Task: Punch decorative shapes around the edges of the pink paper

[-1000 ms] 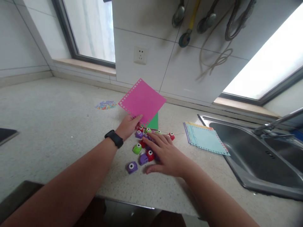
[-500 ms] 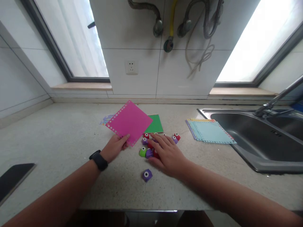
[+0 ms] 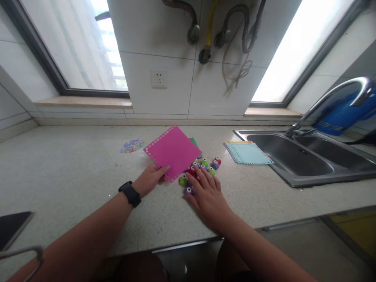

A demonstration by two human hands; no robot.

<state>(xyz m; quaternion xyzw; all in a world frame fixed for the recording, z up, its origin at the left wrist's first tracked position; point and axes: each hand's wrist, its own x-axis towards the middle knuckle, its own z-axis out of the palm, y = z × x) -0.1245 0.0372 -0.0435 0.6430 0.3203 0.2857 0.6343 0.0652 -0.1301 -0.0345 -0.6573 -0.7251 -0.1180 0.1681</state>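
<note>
Head view: left hand (image 3: 150, 178) pinching pink sheet (image 3: 172, 152) at its near corner, right hand (image 3: 207, 196) flat and open over punches (image 3: 199, 172) at two o'clock of it — likely to scatter punches if swept carelessly.

Bright daylight from two blown-out windows (image 3: 296, 51), soft shadows, wide-angle edge distortion

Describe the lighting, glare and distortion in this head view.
Head view: the two windows are blown out to white; the countertop is evenly lit with only soft shadows; wide-angle bending slants the window frames; the left hand, pink sheet and right hand look sharp.
</note>
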